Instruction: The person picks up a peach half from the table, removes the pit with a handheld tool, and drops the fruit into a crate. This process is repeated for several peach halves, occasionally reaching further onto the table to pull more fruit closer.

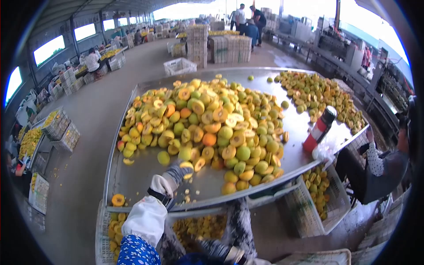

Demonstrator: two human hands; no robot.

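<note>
My left hand [178, 172], in a grey glove with a white sleeve cover and a dark wrist band, reaches over the near edge of a metal table [145, 168]. Its fingers are closed on a peach half [187, 166]. Just beyond it lies a big heap of halved yellow-green peaches [212, 119], many with cut faces up. Low in the view, my right hand [214, 248], in a dark glove, is over my lap; its fingers are dim and I cannot make out what they hold. Small pale bits [187, 194] lie on the metal below my left hand.
A crate [104, 234] with peach pieces stands under the near edge. A red flask [319, 130] and a plastic bag [324, 150] rest on the right side. Beyond is a second heap [316, 95]. A seated person [384, 163] is at the right, beside another crate [304, 212].
</note>
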